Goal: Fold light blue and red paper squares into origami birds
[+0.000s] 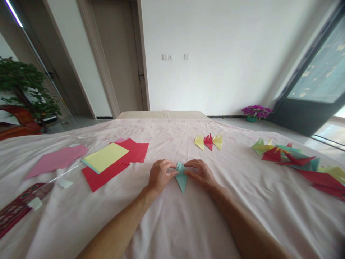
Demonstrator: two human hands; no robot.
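The teal folded paper (182,182) is lying near the middle of the cloth (172,223), its long point aiming toward six o'clock and its short, split-looking peaks toward twelve. The left hand (160,176) is pinching its upper edge from the nine o'clock side, thumb against fingertips; the right hand (201,173) is pinching opposite, at three. Working well here is probably meaning light, even pressure from both sides, keeping the layers aligned and the centre line straight, since thin paper is likely creasing wherever it slips.

At one o'clock, three small spiky pieces are standing out in a row: a yellow one (199,142), a red one (208,142) and another yellow one (217,142). Toward ten, a smooth yellow sheet (107,158) is overlapping matte red sheets (104,178), with a pink sheet (58,160) lying beyond. Toward two, sharp-angled folded shapes (272,154) are piling loosely. Underneath everything, the soft pale cloth is wrinkling.
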